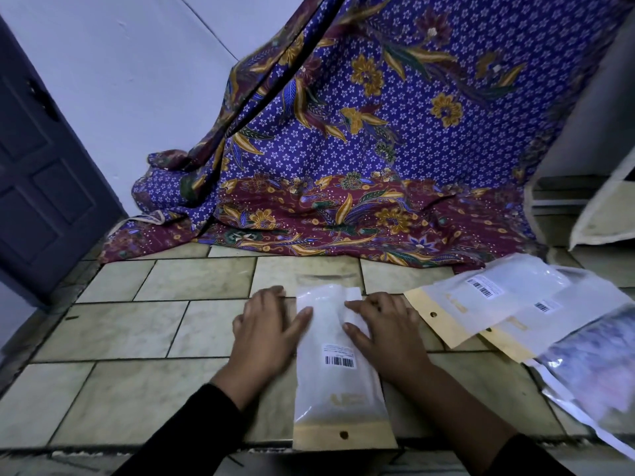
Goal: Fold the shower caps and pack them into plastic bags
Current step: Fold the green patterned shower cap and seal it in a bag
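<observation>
A bag (338, 389) lies on the floor (120, 331), between left hand (266, 324) and right hand (385, 324). More bags (488, 304) overlap at its two o'clock. A cloth (343, 149) lies at twelve.

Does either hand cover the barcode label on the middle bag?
No, the barcode label lies bare on the bag, between the left hand and the right hand.
</observation>
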